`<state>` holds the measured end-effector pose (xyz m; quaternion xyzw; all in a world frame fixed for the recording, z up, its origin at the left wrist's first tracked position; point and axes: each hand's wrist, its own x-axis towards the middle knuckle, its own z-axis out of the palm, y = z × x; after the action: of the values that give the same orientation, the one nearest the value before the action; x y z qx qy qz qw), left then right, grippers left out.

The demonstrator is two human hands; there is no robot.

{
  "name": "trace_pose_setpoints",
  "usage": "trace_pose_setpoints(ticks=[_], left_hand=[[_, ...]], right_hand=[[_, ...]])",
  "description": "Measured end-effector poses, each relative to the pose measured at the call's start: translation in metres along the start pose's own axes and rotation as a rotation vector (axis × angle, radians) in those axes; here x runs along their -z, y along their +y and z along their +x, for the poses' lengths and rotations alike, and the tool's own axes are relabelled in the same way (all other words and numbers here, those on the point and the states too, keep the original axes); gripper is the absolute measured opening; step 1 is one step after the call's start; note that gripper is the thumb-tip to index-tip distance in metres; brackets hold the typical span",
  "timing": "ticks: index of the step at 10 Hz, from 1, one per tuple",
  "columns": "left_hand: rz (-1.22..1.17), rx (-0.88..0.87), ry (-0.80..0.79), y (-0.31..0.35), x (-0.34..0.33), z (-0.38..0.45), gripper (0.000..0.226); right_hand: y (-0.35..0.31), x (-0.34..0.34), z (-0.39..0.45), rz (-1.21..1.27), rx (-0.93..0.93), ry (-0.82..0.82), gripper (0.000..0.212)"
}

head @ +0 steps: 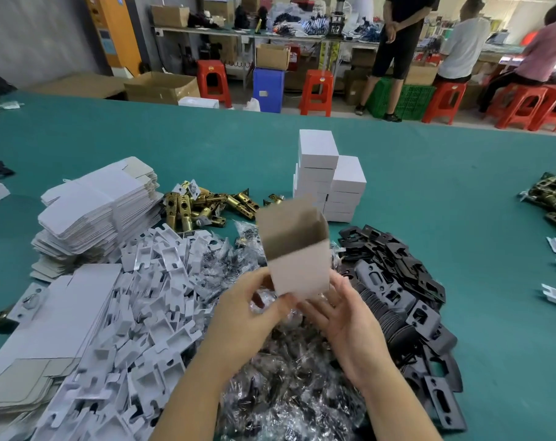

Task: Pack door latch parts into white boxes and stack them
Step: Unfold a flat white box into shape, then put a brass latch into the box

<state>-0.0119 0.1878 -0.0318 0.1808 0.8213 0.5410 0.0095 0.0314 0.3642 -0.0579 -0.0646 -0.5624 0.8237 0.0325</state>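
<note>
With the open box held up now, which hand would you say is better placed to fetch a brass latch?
Probably the left hand: the brass latches lie to the box's left, on that hand's side. The right hand is nearer the black plates.

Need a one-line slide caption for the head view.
Both hands, left hand and right hand, hold an open, empty white box above bagged screws, packed boxes stacked behind.

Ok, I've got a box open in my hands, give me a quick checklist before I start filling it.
1. Box top open: ok.
2. Box bottom closed: cannot tell, the hands hide it.
3. Both hands on box, left hand, right hand: ok.
4. Box empty: ok as far as the inside shows.
5. Brass latches, black plates and white inserts close by: ok.
6. Stack upright for the next box: ok.
</note>
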Motion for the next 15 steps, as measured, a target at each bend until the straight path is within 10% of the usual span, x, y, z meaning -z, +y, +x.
trace_pose_setpoints(ticks=[2, 6, 10, 13, 15], left_hand=[[0.022, 0.030, -0.192, 0.001, 0.003, -0.001, 0.029], [0.031, 0.038, -0.297, -0.004, 0.002, -0.001, 0.034], [-0.054, 0.134, 0.070, -0.009, 0.007, 0.009, 0.026], [0.289, 0.179, 0.149, 0.013, 0.017, 0.071, 0.008], [0.719, 0.179, 0.148, -0.009, 0.026, 0.174, 0.039]], right_hand=[[-0.006, 0.000, -0.006, -0.046, 0.079, 0.034, 0.066], [-0.009, -0.004, -0.006, -0.102, 0.128, 0.041, 0.048], [-0.003, -0.011, -0.007, -0.119, 0.045, 0.111, 0.029], [-0.003, -0.012, -0.007, -0.131, 0.010, 0.103, 0.041], [-0.001, -0.007, -0.005, -0.090, -0.001, 0.127, 0.049]])
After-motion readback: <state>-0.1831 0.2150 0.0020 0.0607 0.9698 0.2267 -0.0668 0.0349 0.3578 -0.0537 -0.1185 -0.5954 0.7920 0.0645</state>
